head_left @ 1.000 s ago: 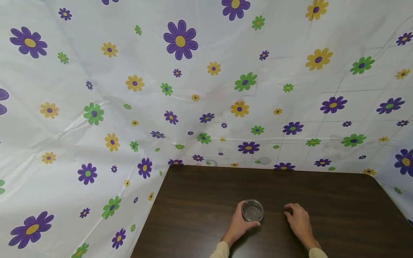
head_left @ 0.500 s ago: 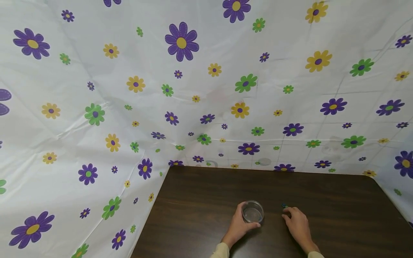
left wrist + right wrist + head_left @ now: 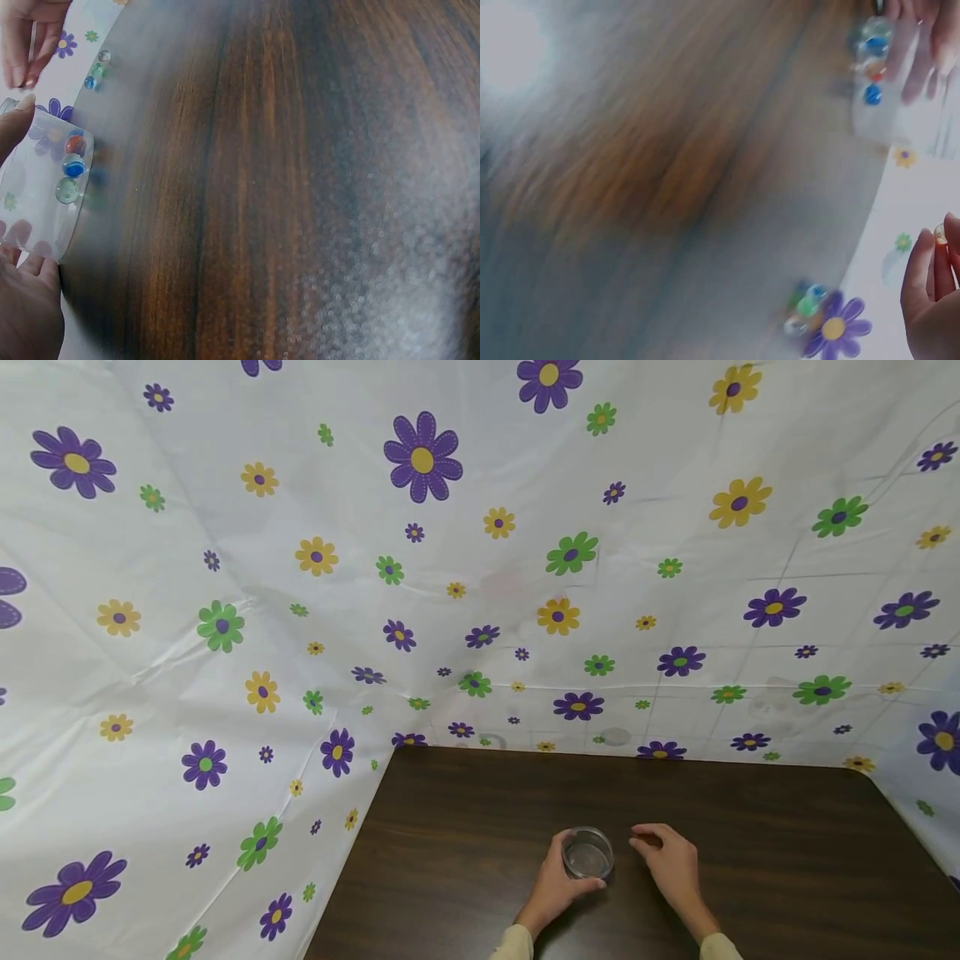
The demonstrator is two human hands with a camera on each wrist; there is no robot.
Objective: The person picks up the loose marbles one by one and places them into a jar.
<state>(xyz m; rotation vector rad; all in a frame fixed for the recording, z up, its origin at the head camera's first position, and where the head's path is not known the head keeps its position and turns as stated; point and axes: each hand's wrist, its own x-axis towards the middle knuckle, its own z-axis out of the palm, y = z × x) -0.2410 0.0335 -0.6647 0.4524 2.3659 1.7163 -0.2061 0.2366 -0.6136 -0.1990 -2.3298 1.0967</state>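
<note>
My left hand (image 3: 553, 887) grips a clear round jar (image 3: 609, 853) standing on the dark wooden table (image 3: 465, 860). Through the jar's wall in the left wrist view, several marbles lie at its bottom, among them a red-orange marble (image 3: 76, 144), a blue and white marble (image 3: 73, 166) and a clear greenish marble (image 3: 67, 190). Right of the jar, my right hand (image 3: 673, 864) hovers, thumb and fingertips together. The right wrist view shows it pinching an orange and pale marble (image 3: 940, 235). In the head view that marble is too small to make out.
A small cluster of loose marbles sits on the table, including a green marble (image 3: 807, 306) and a clear marble (image 3: 796, 325); the right hand hides it in the head view. A white sheet with printed flowers (image 3: 480, 568) hangs behind and left of the table.
My right hand has picked a marble from the loose cluster and moved left with it, toward the jar. The left hand and jar stay in place.
</note>
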